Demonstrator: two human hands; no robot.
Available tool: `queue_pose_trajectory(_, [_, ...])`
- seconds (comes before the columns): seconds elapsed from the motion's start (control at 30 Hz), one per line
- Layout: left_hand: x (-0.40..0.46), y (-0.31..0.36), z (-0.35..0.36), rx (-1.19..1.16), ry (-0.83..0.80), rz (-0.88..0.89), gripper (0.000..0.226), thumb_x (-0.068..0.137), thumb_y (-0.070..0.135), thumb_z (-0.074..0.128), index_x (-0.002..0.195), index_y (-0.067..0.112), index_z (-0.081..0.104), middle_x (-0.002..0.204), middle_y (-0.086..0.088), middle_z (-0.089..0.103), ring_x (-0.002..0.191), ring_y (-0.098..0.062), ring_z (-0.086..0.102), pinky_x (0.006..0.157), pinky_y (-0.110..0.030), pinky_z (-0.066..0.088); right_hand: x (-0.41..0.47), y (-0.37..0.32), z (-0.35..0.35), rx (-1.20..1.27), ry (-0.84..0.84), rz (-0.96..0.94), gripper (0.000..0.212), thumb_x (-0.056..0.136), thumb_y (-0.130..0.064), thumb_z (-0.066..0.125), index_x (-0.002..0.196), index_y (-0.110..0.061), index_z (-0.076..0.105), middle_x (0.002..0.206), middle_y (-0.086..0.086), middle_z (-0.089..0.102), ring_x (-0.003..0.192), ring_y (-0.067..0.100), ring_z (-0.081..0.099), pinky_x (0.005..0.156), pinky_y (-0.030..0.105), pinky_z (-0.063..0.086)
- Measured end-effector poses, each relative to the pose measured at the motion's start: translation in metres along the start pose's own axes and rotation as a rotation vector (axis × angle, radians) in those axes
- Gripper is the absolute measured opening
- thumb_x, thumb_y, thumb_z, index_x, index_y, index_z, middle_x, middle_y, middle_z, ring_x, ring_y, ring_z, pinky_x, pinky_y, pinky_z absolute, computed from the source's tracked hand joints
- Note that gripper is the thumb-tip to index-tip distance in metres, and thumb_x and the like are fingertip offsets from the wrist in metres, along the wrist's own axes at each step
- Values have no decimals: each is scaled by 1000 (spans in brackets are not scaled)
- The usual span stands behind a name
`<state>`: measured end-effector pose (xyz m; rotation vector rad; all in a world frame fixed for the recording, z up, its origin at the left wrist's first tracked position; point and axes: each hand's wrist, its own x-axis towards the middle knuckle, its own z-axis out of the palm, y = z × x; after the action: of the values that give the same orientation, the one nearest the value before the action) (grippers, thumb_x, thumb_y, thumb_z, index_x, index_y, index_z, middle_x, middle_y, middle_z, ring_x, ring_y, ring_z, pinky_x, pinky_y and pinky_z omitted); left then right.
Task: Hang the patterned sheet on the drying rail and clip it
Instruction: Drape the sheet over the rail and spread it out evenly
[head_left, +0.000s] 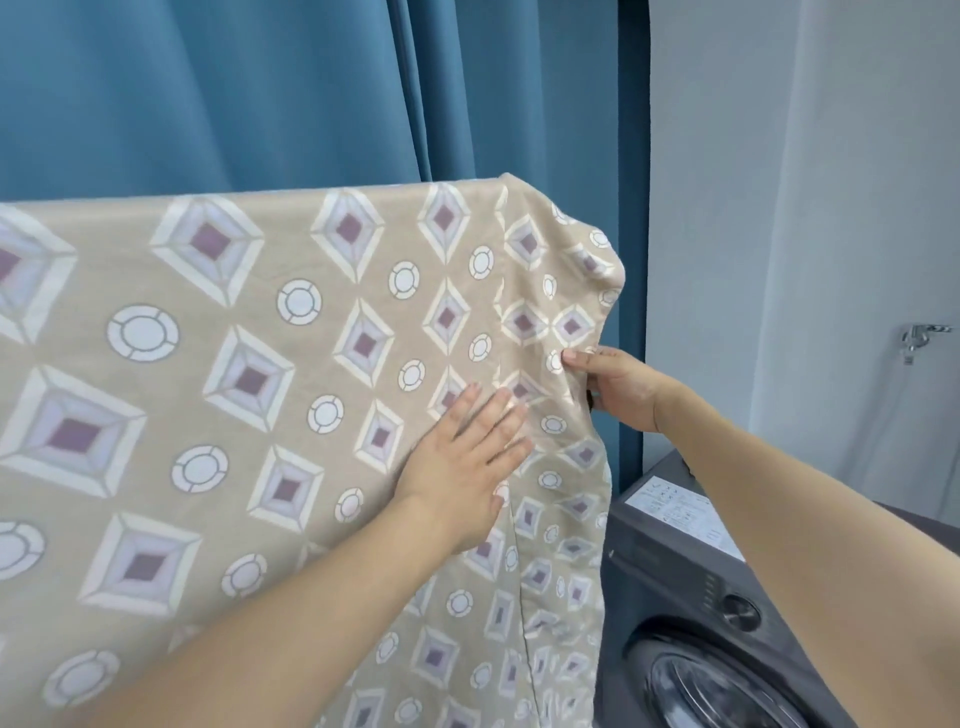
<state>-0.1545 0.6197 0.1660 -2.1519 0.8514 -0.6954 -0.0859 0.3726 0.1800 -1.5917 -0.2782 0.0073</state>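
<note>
Already draped over a hidden rail above both hands: patterned sheet (260, 364) (beige, diamonds and circles). Left hand (467, 457) flat against the cloth, fingers straight. Right hand (618, 387) pinching the sheet's side edge, just beside the left. Washing machine (701, 623) below the right forearm.

Beige diamond-patterned sheet (249, 364) draped over rail

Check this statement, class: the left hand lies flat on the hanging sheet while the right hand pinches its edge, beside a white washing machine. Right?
Not quite. The washing machine is dark grey, as the head view shows. The left hand does lie flat on the sheet, and the right hand pinches its edge.
</note>
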Motion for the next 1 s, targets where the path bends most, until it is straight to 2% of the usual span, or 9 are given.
queue_pose_trajectory(0.13, [-13,20,13,40,15,-46,65,99,39,15,153,12,-12,157,-12,-25,139,-36,-31,106,-56,-29,-17,38,14,160,192,-81,80,76,-39,73,144,-30,32,135,-7,56,120,14,57,98,37,45])
queue_pose_trajectory(0.27, [-30,42,19,-9,29,-81,65,98,36,14,153,11,-9,158,-12,-21,140,-38,-27,106,-55,-30,-53,120,29,135,152,62,119,64,-32,85,150,-41,3,135,-2,57,120,17,59,106,42,41])
queue_pose_trajectory(0.33, [-41,61,31,41,-86,50,66,98,41,16,153,14,-9,158,-11,-21,140,-37,-28,104,-55,-32,-71,152,36,61,163,170,102,66,-24,84,147,-30,23,127,0,63,114,18,63,103,44,45])
queue_pose_trajectory(0.47, [-48,85,50,-48,-105,-35,68,96,39,19,152,14,-11,158,-12,-22,141,-39,-27,104,-58,-30,-90,190,52,-205,103,347,33,81,-7,70,113,-7,62,103,9,68,92,22,65,91,40,51])
queue_pose_trajectory(0.6, [-59,114,69,6,-328,255,64,96,40,22,154,20,4,160,-8,-13,143,-36,-25,104,-61,-27,-89,206,64,-88,156,389,67,74,-11,75,130,-20,39,126,0,52,110,19,56,98,35,48])
queue_pose_trajectory(0.7, [-67,127,72,-64,-319,245,63,95,36,24,154,18,13,161,-10,-9,144,-36,-21,105,-61,-26,-79,209,63,25,211,412,70,63,-20,73,127,-16,43,119,3,58,107,22,60,91,34,51])
queue_pose_trajectory(0.8, [-70,133,72,-76,-303,264,62,94,36,25,152,16,18,161,-11,-4,145,-36,-17,105,-62,-26,-66,212,61,30,223,393,60,66,-27,72,123,-16,56,106,2,68,98,23,66,76,34,53])
queue_pose_trajectory(0.9, [-72,139,72,-60,-320,294,60,95,35,25,152,14,19,160,-12,0,145,-38,-14,103,-62,-27,-63,202,62,19,210,374,45,72,-28,68,115,-18,62,108,4,70,97,23,68,80,37,54])
queue_pose_trajectory(1.0, [-70,145,72,-62,-308,298,60,95,35,27,151,14,20,161,-12,-1,145,-38,-13,101,-62,-28,-61,191,58,-42,92,467,31,84,-29,63,113,-17,61,102,-9,64,91,9,60,72,22,45])
